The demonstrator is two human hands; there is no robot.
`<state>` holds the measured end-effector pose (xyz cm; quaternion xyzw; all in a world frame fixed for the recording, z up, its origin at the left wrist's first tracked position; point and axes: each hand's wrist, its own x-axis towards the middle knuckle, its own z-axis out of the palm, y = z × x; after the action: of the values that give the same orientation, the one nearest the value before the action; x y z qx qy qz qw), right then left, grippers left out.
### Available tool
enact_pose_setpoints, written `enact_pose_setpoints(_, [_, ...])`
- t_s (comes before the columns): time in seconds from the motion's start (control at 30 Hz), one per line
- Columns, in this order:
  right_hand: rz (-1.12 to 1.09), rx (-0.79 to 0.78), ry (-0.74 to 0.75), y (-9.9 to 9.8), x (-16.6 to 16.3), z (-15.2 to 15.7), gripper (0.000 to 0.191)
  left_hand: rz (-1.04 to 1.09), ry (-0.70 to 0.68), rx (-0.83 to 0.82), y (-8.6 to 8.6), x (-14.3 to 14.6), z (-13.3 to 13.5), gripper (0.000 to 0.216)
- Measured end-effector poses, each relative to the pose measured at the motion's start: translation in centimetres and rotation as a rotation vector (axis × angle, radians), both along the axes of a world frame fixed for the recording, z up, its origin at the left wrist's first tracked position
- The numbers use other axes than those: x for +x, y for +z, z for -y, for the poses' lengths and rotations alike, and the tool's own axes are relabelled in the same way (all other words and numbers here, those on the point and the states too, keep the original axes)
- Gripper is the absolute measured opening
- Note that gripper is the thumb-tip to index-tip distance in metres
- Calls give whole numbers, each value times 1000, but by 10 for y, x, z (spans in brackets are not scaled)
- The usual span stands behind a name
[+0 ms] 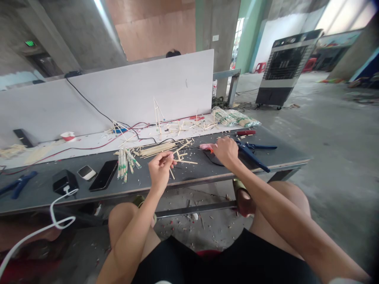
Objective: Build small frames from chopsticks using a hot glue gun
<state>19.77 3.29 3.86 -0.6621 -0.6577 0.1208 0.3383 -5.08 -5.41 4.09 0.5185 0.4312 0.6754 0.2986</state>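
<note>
My left hand (160, 169) is closed, thumb and forefinger pinched on a thin wooden stick (188, 162) above the table's front part. Other joined sticks (181, 151) lie just behind these fingers. To the right, my right hand (227, 152) is wrapped round a pink tool with an orange part, which looks like a small glue gun (207, 146). Its handle is hidden in my palm, and its front points left towards the sticks. A pile of loose sticks (156, 150) lies behind my left hand.
On the dark table (281, 157) lie blue-handled pliers (253, 154), a red-handled tool (245, 133), wrapped stick bundles (124, 163), a phone (104, 175) and a black charger (64, 182). Bagged sticks (233, 117), stick frames (156, 114) and cables stand or lie near the white panel (142, 94).
</note>
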Motion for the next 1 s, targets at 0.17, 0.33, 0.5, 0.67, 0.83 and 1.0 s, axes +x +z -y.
enact_pose_setpoints(0.17, [-438,174,486,19,-32,54,40,-70,14,3,3,4,4,29])
enact_pose_setpoints(0.33, [-664,115,610,18,-46,65,30,-114,-4,8,5,10,6,28])
enact_pose_setpoints(0.5, [-738,77,652,18,-47,62,24,-123,-13,6,7,13,8,27])
enact_pose_setpoints(0.67, [-729,102,673,18,-51,64,20,-133,-10,5,6,15,10,25])
enact_pose_setpoints(0.83, [-731,118,676,16,-53,64,20,-104,8,5,4,14,10,26])
enact_pose_setpoints(1.0, [-725,147,688,14,-54,64,23,-91,-11,2,4,13,11,27])
